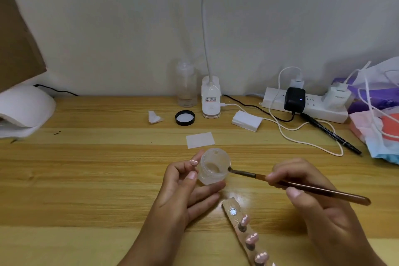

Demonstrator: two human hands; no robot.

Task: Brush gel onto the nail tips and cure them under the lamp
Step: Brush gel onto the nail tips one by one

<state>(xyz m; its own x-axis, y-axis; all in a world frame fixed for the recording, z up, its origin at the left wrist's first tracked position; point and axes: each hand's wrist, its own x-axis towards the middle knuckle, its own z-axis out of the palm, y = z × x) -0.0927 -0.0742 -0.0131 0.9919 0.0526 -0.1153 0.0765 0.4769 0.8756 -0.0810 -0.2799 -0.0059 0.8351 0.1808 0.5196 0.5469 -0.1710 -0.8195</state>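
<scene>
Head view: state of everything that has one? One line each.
gel jar: open, tilted, gripped by left hand.
brush: pinched in right hand, tip at the jar's rim.
black lid: off, lying inside-up on the table.
nail tips: mounted on a holder strip lying on the table.
black adapter: plugged into the power strip, blue light on.
clear bottle: upright.
curing lamp: no glow visible.

the jar (212,167) sits left of the brush (298,185), with the nail strip (244,231) before them on the table (86,179).
</scene>
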